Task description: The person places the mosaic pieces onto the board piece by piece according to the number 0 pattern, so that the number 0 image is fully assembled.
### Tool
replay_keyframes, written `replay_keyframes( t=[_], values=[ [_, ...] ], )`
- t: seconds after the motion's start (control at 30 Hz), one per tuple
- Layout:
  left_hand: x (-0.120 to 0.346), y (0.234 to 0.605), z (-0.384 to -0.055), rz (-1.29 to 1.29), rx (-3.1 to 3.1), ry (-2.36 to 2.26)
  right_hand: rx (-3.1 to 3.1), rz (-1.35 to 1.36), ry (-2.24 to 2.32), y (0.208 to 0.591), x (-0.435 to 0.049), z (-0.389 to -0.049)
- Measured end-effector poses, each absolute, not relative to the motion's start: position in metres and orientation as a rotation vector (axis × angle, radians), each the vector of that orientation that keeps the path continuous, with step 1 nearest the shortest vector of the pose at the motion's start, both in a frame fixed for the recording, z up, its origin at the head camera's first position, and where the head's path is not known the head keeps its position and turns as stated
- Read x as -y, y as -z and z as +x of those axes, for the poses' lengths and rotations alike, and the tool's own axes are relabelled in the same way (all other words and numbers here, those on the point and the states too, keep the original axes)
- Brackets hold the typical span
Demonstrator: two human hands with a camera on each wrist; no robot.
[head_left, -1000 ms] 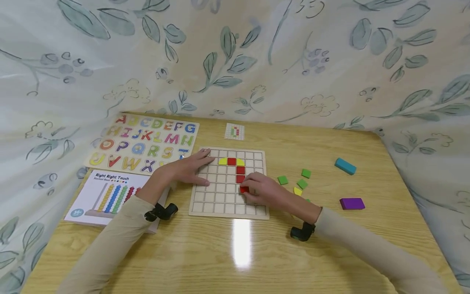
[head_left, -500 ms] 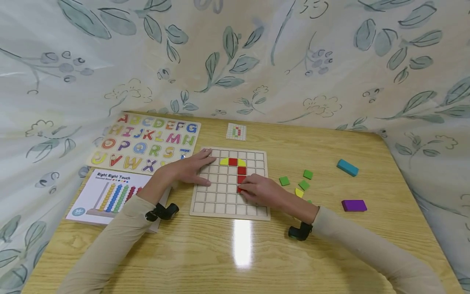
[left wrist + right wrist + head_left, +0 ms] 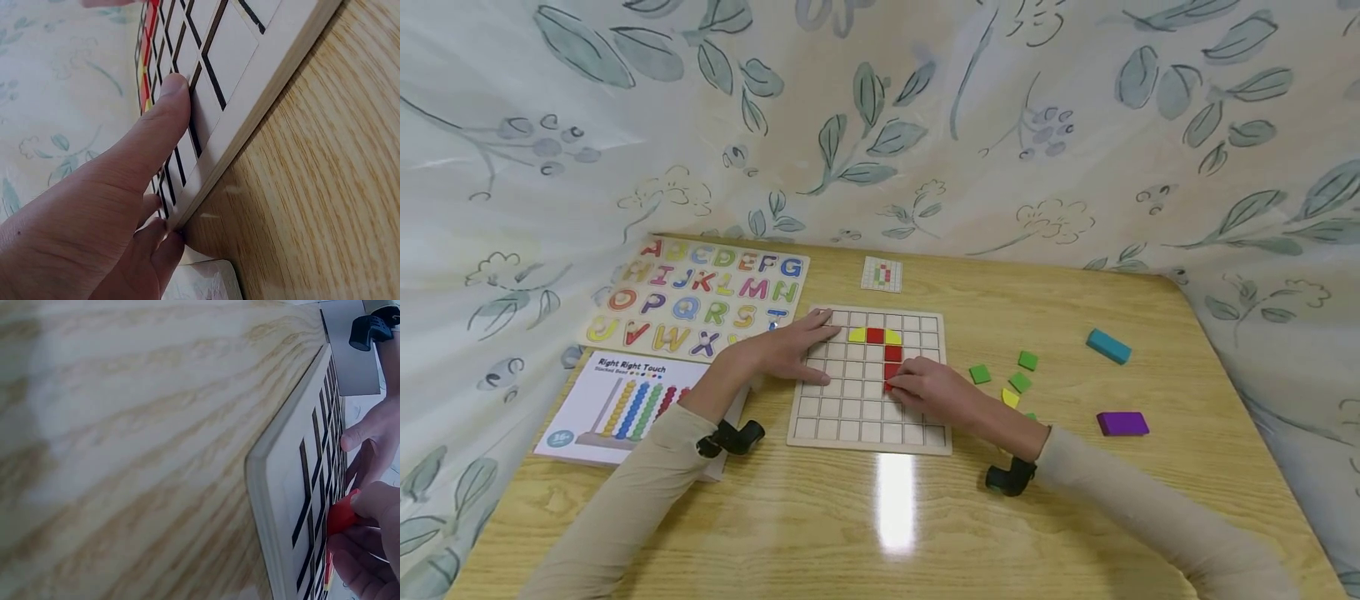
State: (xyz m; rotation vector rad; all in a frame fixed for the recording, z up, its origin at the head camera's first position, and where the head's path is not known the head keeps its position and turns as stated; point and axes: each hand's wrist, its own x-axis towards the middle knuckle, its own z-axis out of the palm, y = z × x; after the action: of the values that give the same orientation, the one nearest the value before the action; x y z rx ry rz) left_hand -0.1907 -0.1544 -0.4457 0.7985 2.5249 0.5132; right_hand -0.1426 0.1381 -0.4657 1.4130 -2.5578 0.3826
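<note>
A wooden grid board (image 3: 842, 430) lies flat on the table. My left hand (image 3: 784, 348) lies over its left edge, fingers spread and thumb stretched onto the squares. With thumb and fingers, my right hand (image 3: 936, 387) pinches a red tile (image 3: 341, 515) at the grid, just below a column of red tiles (image 3: 892, 354). In the right wrist view that tile stands tilted to the board's face, and the fingers hide part of it. Another red tile (image 3: 875, 335) sits higher on the grid, between a yellow piece (image 3: 857, 335) and a second yellow piece (image 3: 892, 337).
Several green tiles (image 3: 980, 374) and a yellow piece (image 3: 1011, 397) lie right of the board. Farther right are a blue block (image 3: 1108, 346) and a purple block (image 3: 1123, 423). A pattern card (image 3: 882, 273) lies behind; an alphabet board (image 3: 730, 312) and a bead-toy box (image 3: 583, 408) are left.
My right hand has shifted slightly left with the red tile, bringing it in line with the red column. My left hand has stayed in place on the board.
</note>
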Motion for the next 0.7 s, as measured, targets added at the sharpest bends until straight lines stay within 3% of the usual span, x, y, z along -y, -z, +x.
replay_keyframes(
  t=[0.7],
  values=[
    [0.1517,0.4424,-0.19,0.77,-2.503,-0.532,2.534,1.467,-0.475,0.4657,-0.1431,-0.145]
  ],
)
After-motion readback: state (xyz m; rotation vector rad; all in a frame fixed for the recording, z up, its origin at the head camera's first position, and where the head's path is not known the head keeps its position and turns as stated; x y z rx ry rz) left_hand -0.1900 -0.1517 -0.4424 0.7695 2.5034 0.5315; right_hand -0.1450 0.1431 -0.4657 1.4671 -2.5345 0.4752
